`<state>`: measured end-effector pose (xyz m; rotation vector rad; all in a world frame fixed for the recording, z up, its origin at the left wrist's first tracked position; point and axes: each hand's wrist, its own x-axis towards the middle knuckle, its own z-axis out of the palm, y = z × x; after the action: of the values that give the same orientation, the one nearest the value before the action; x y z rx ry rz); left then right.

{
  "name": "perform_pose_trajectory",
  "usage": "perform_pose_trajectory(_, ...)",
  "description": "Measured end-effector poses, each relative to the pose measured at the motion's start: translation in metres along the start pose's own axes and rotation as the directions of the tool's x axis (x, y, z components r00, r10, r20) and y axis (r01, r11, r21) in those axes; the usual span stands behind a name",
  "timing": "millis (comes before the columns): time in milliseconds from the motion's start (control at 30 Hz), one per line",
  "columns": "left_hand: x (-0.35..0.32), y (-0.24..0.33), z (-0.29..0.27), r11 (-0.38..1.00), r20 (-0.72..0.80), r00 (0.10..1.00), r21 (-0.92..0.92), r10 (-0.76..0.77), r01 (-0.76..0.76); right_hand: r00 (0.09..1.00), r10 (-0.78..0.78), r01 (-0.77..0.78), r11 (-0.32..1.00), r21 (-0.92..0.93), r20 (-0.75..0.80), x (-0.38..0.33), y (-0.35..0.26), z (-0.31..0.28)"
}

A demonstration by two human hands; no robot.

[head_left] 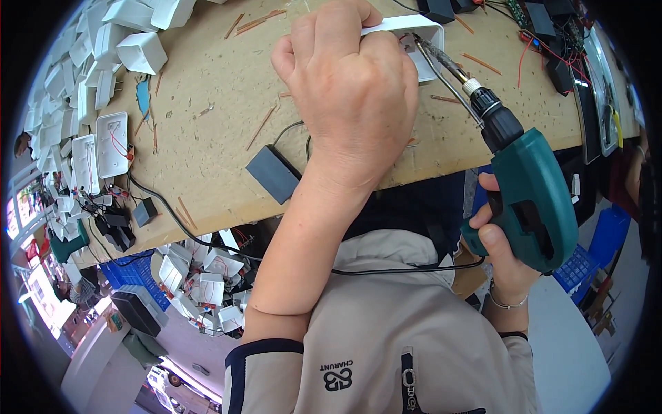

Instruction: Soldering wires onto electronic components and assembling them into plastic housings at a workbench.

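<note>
We are looking down at a white, rectangular, open plastic housing (424, 70), which is sitting at the top of our view, over the tan worktop (214, 165). Its thin walls and rounded corner are showing to the right of our left hand (355, 90); something small and dark inside is too blurred to name. That hand is curling over the housing's left part with its back upward, but its fingertips are hidden, so we cannot tell what its grip is pinching. Our right hand (507, 255) is closing its grip around the handle of a teal-green, pistol-shaped plastic soldering tool (545, 183) with a black collar; its metal tip and a slender metal tube are reaching into the housing. A dark grey oblong box (272, 172) is lying beside our left forearm, and more white plastic housings (58, 124) are crowding the left side.
</note>
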<state>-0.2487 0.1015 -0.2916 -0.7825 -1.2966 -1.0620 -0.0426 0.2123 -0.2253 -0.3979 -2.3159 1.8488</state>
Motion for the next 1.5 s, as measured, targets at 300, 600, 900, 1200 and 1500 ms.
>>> perform_pose_trajectory(300,-0.002,0.000,0.000,1.000,-0.001,1.000,-0.022,-0.009,0.009,0.998,0.050,-0.050,0.998,0.026,0.030,0.001,0.003,0.000)
perform_pose_trajectory(600,0.001,0.001,0.000,0.999,0.002,1.000,-0.034,-0.017,0.017,0.998,0.059,-0.059,0.998,0.011,0.018,0.001,0.000,0.003)
perform_pose_trajectory(900,0.001,0.000,0.000,1.000,0.011,1.000,-0.025,-0.007,0.007,0.996,0.088,-0.088,0.996,0.015,0.007,0.001,-0.002,0.003)
perform_pose_trajectory(1200,0.002,0.004,-0.002,0.999,0.032,0.999,-0.028,-0.043,0.044,0.991,0.129,-0.126,0.989,0.078,-0.038,-0.007,-0.004,0.005)
perform_pose_trajectory(1500,0.003,0.006,-0.001,0.994,0.031,0.996,-0.074,-0.078,0.081,0.973,0.224,-0.215,0.968,0.128,-0.058,-0.018,-0.004,0.003)
